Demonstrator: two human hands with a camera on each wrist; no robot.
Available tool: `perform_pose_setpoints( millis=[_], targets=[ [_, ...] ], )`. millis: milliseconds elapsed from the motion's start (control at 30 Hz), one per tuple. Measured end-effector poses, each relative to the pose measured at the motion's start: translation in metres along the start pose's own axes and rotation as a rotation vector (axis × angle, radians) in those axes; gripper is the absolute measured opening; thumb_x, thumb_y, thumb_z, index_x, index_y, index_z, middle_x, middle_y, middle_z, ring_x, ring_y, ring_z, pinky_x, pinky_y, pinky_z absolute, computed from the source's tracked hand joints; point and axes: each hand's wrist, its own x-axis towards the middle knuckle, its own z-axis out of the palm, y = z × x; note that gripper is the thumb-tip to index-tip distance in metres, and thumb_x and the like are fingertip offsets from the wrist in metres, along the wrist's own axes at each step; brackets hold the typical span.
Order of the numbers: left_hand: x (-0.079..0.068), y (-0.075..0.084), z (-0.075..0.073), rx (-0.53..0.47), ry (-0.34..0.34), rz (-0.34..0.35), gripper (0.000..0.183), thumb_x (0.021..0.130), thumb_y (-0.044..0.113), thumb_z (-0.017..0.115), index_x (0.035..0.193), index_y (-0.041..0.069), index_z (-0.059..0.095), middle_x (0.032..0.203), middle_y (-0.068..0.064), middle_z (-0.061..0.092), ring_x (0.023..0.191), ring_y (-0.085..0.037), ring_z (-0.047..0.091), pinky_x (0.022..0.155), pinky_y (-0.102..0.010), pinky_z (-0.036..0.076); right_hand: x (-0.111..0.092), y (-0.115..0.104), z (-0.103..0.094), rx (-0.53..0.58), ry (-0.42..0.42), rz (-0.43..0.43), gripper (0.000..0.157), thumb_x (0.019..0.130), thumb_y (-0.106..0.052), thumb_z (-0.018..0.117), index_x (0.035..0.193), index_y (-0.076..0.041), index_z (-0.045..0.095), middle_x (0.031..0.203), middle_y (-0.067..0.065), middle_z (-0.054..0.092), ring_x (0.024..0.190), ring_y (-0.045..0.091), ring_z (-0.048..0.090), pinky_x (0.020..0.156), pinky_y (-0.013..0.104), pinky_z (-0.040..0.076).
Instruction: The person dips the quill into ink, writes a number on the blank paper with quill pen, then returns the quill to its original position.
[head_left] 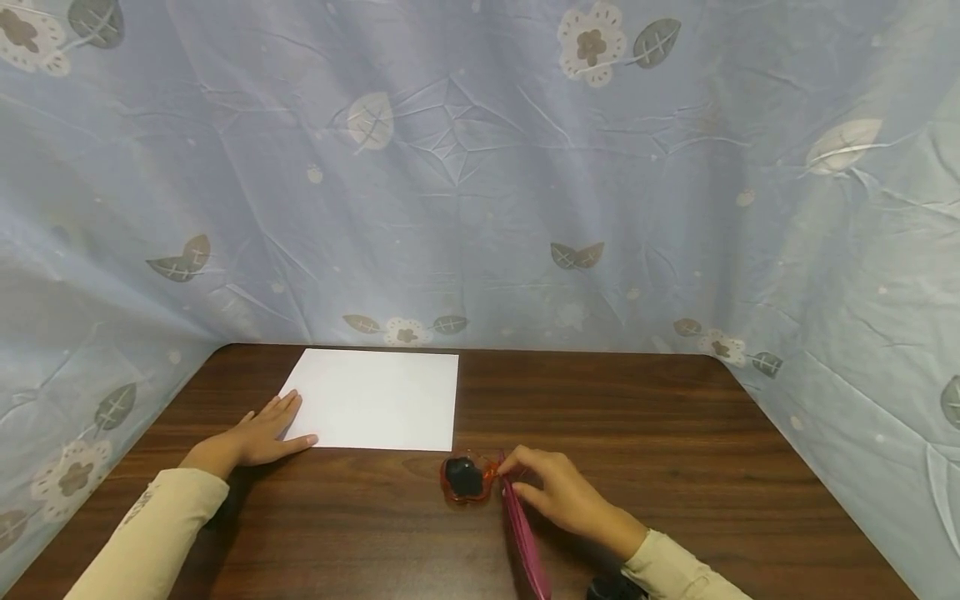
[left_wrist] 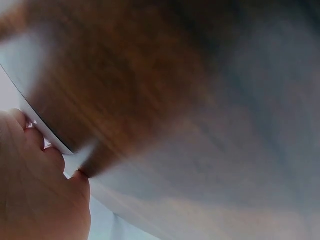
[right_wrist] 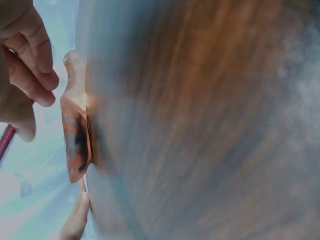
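A white sheet of paper [head_left: 378, 400] lies on the brown wooden table [head_left: 637, 433]. My left hand [head_left: 288, 421] rests flat and open on the table, its fingers touching the sheet's near left corner; the left wrist view shows those fingers [left_wrist: 35, 140] on the paper edge [left_wrist: 52, 139]. My right hand [head_left: 517, 475] pinches a pink feather quill [head_left: 525, 542], its tip by a small red-orange dish [head_left: 465, 477] with black ink in it. In the right wrist view the curled fingers [right_wrist: 30, 65] sit just beside the dish [right_wrist: 75, 125], and a bit of the quill [right_wrist: 6, 140] shows.
A pale blue cloth with flowers and leaves [head_left: 480, 183] hangs around the table on the back and both sides. A small black object [head_left: 611, 588] stands at the near edge by my right sleeve. Bare wood lies to the right of the paper.
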Motion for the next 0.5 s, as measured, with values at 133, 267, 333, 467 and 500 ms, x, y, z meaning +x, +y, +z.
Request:
perform_pose_setpoints(
  millis=[133, 267, 333, 467, 500],
  targets=[
    [-0.002, 0.004, -0.002, 0.008, -0.005, -0.004, 0.104, 0.088, 0.067, 0.047, 0.148, -0.011, 0.014, 0.155, -0.031, 0.009, 0.140, -0.053, 0.005, 0.101, -0.076, 0.002, 0.002, -0.001, 0.000, 0.004, 0.077, -0.065, 0.020, 0.085, -0.001, 0.069, 0.102, -0.008, 0.061, 0.096, 0.005, 0.070, 0.086, 0.010, 0.066, 0.075, 0.025, 0.055],
    [-0.008, 0.016, -0.010, 0.000, -0.023, -0.003, 0.099, 0.090, 0.062, 0.049, 0.148, -0.012, 0.015, 0.154, -0.033, 0.009, 0.140, -0.053, 0.005, 0.102, -0.075, 0.003, 0.005, -0.007, -0.002, 0.090, 0.152, -0.154, 0.015, 0.087, 0.004, 0.065, 0.099, -0.003, 0.060, 0.087, 0.011, 0.067, 0.074, 0.008, 0.061, 0.062, 0.021, 0.053],
    [-0.012, 0.023, -0.014, 0.004, -0.033, -0.005, 0.097, 0.091, 0.059, 0.050, 0.147, -0.012, 0.016, 0.153, -0.034, 0.010, 0.139, -0.054, 0.005, 0.102, -0.075, 0.004, 0.006, -0.012, -0.003, 0.134, 0.181, -0.165, 0.015, 0.086, 0.007, 0.063, 0.098, -0.002, 0.060, 0.084, 0.014, 0.064, 0.069, 0.008, 0.056, 0.057, 0.019, 0.049],
    [-0.016, 0.031, -0.019, 0.022, -0.037, -0.010, 0.095, 0.091, 0.056, 0.052, 0.146, -0.013, 0.017, 0.152, -0.035, 0.011, 0.139, -0.054, 0.008, 0.102, -0.075, 0.007, 0.007, -0.025, -0.008, 0.191, 0.185, -0.107, 0.017, 0.085, 0.011, 0.063, 0.096, -0.001, 0.060, 0.081, 0.014, 0.061, 0.067, 0.009, 0.052, 0.056, 0.018, 0.045],
    [-0.017, 0.031, -0.019, 0.027, -0.036, -0.010, 0.095, 0.091, 0.056, 0.052, 0.146, -0.013, 0.018, 0.152, -0.035, 0.012, 0.138, -0.054, 0.008, 0.102, -0.075, 0.008, 0.007, -0.028, -0.010, 0.210, 0.181, -0.087, 0.016, 0.084, 0.011, 0.063, 0.096, -0.001, 0.060, 0.081, 0.014, 0.060, 0.067, 0.010, 0.052, 0.056, 0.019, 0.045]
  ],
)
